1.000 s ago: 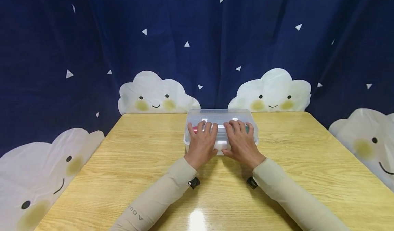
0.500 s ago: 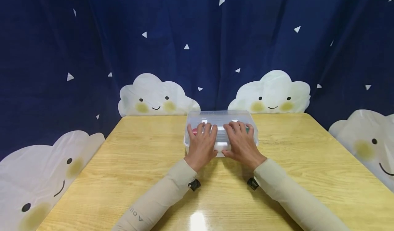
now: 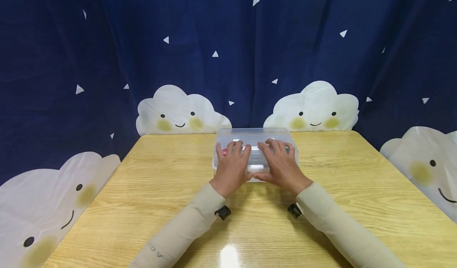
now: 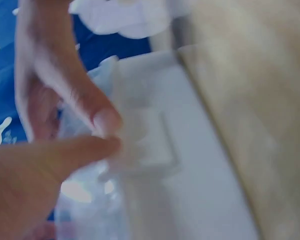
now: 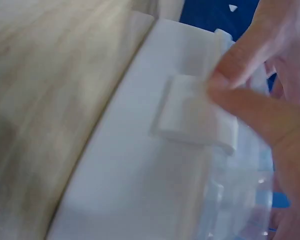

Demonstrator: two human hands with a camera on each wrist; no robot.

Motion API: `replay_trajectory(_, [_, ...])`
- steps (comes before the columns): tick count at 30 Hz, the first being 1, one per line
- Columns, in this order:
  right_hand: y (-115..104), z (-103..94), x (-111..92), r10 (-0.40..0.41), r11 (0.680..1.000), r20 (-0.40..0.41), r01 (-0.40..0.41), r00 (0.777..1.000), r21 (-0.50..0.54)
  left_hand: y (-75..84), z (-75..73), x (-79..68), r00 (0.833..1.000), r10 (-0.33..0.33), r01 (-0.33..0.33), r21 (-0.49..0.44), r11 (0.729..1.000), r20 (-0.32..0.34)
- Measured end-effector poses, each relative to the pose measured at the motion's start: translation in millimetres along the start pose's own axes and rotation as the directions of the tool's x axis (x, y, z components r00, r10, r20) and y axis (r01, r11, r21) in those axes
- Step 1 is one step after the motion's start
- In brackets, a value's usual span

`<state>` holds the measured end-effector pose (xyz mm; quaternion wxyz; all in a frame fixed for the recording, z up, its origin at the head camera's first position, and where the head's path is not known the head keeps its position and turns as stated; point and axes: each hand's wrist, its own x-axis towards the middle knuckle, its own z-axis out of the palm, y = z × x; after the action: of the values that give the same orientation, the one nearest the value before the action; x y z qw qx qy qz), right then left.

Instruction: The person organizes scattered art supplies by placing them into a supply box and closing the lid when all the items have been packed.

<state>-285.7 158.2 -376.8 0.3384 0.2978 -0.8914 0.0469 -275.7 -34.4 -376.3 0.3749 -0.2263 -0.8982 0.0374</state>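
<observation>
A plastic box with a clear lid (image 3: 252,134) and a white body (image 5: 125,145) sits toward the back of the table. My left hand (image 3: 232,167) rests its spread fingertips on the left half of the lid. On the right half lie the fingers of my right hand (image 3: 283,167). Both thumbs come together at the white latch (image 4: 152,137) on the box's front side, their tips touching its upper edge. Through the lid show something pink-red (image 3: 224,152) at the left and something green (image 3: 287,150) at the right, both partly hidden by fingers.
The wooden table (image 3: 160,188) spreads out around the box. Behind it hangs a dark blue curtain (image 3: 200,18) with white clouds and small triangles. A dark strap-like device (image 3: 223,212) shows under the left wrist, and a similar device (image 3: 294,210) under the right.
The thumbs have moved inward and now meet at the middle of the box's front. The hands have shifted slightly while the fingers stay on the lid. The box stays in place.
</observation>
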Motion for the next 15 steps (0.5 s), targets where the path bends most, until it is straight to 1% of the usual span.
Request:
replay_trajectory(2, [2.1,-2.2,0.3,0.002,1.000,-0.002,-0.002,1.000,0.030,-5.7,-5.4,0.9,1.000,0.006,-0.004,-0.051,0.999,0.030])
replay_trajectory(6, [6.8,-6.3,0.9,0.027,0.997,-0.004,-0.027,1.000,0.074,-18.6,-13.6,3.2,0.995,-0.002,0.016,-0.134,0.991,0.101])
replay_trajectory(11, [13.9,-13.1,1.9,0.079,0.991,0.011,-0.080,0.997,0.104,-32.6,-20.1,6.0,0.983,-0.027,0.055,-0.153,0.987,0.181])
replay_trajectory(13, [17.4,-16.3,1.8,0.106,0.987,0.028,-0.109,0.994,0.117,-37.2,-22.6,6.4,0.976,-0.044,0.081,-0.170,0.982,0.212])
replay_trajectory(15, [22.2,-19.2,1.4,0.139,0.981,0.054,-0.145,0.989,0.128,-41.6,-24.0,6.8,0.972,-0.061,0.106,-0.190,0.976,0.229])
